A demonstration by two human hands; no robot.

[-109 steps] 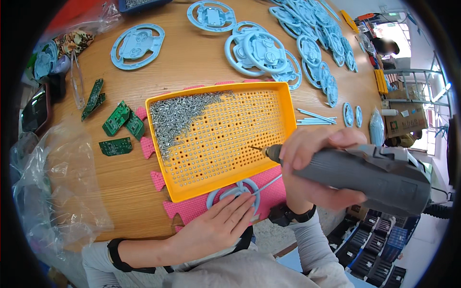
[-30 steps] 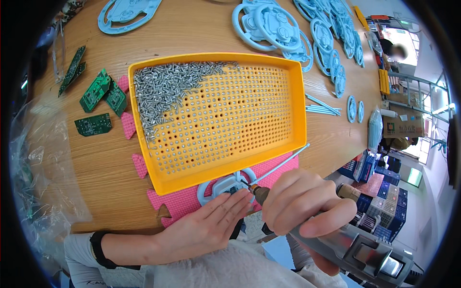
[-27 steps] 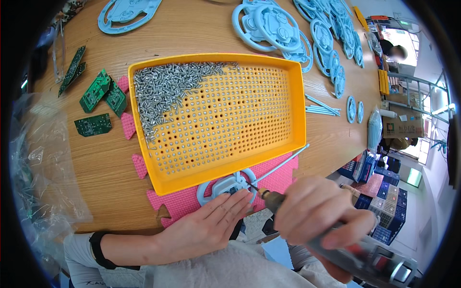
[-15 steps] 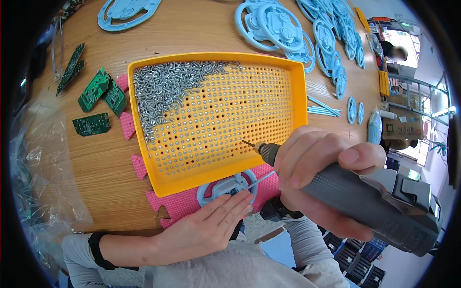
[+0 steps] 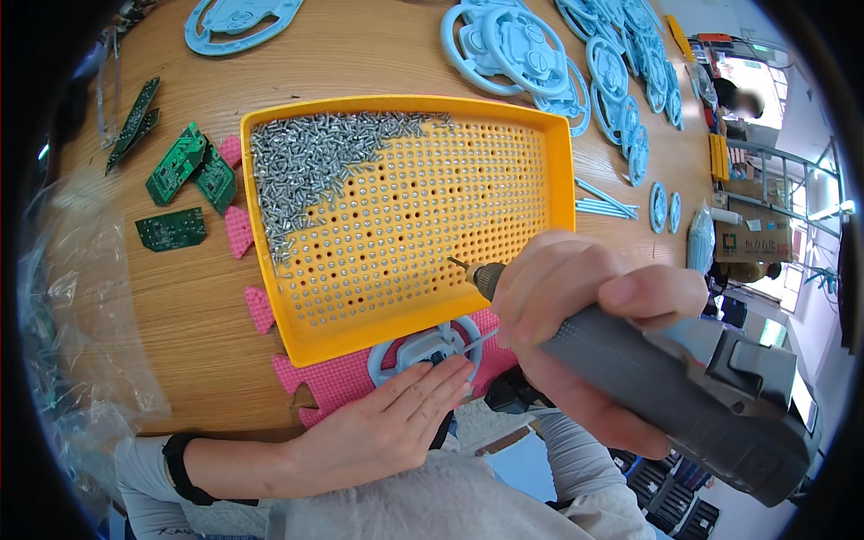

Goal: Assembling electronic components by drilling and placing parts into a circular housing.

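A person's right hand [image 5: 585,324] grips a grey electric screwdriver [image 5: 684,396], its bit tip over the perforated orange screw tray [image 5: 558,126] near the wooden table's front edge. The left hand [image 5: 387,432] lies flat, fingers pressing a light-blue plastic wheel part [image 5: 423,346] on a pink foam mat [image 5: 333,378]. Judging by the finished-looking blue wheel parts [image 5: 504,45] at the table's far edge and the heaped screws [image 5: 315,162], work seems midway.

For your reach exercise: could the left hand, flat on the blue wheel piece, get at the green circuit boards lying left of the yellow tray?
Probably yes: the left hand holds nothing, and only bare wooden table lies between it and the green circuit boards.
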